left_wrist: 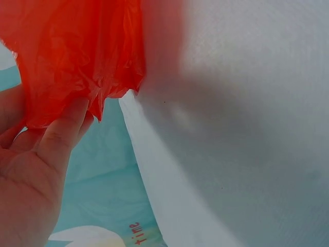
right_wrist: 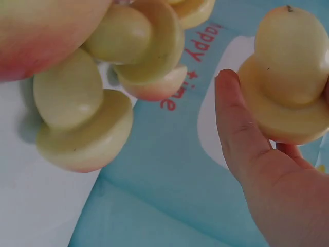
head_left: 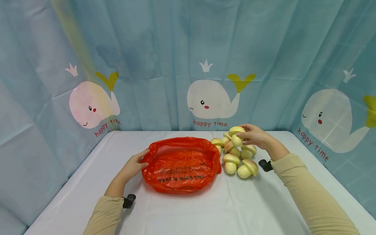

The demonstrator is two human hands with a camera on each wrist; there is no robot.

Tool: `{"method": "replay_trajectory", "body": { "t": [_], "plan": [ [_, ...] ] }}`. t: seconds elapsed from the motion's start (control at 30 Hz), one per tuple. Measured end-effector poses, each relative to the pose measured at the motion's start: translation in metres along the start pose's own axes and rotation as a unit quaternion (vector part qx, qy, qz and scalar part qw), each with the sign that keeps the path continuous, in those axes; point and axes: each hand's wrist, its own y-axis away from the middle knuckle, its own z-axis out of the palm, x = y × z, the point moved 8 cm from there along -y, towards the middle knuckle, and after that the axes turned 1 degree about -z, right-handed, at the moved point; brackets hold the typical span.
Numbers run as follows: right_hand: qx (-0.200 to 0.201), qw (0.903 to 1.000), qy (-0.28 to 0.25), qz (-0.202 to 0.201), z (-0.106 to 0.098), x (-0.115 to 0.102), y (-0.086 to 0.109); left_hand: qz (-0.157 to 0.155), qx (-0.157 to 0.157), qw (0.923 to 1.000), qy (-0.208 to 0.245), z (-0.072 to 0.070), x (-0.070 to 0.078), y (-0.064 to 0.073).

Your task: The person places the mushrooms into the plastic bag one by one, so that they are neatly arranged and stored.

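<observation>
A red plastic bag (head_left: 180, 163) lies on the table with its mouth spread wide and printed letters on its side. My left hand (head_left: 133, 166) pinches the bag's left rim; in the left wrist view the fingers (left_wrist: 59, 139) lie against the crinkled plastic. Right of the bag, my right hand (head_left: 255, 135) holds a pale yellow toy mushroom (head_left: 236, 139) between thumb and fingers, above the other ones. The right wrist view shows this held mushroom (right_wrist: 290, 62) with its cap toward the palm and its rounded stem end up.
Several more toy mushrooms, some blushed red, cluster beside the bag's right edge, such as a front one (head_left: 248, 169) lying tilted. The white-covered table (head_left: 188, 212) meets a light blue curtain (head_left: 152, 65) with whale prints at its back and sides.
</observation>
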Motion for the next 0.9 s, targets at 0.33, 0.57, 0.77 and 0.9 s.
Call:
{"method": "replay_trajectory", "body": {
  "t": [0.33, 0.57, 0.77, 0.9],
  "plan": [
    [0.005, 0.9985, -0.052, 0.012, 0.013, -0.007, -0.010, 0.002, -0.001, 1.0000, 0.001, 0.000, 0.000, -0.001],
    [0.002, 0.9963, -0.086, -0.005, 0.019, -0.010, -0.016, 0.000, 0.000, 1.0000, 0.000, 0.001, 0.000, -0.001],
    [0.008, 0.9920, -0.126, 0.008, 0.026, -0.010, -0.022, -0.006, 0.002, 1.0000, -0.004, 0.002, -0.002, 0.000],
    [0.009, 0.9896, -0.143, 0.015, 0.031, -0.012, -0.025, -0.007, 0.002, 1.0000, -0.004, 0.002, -0.002, 0.000]
  ]
}}
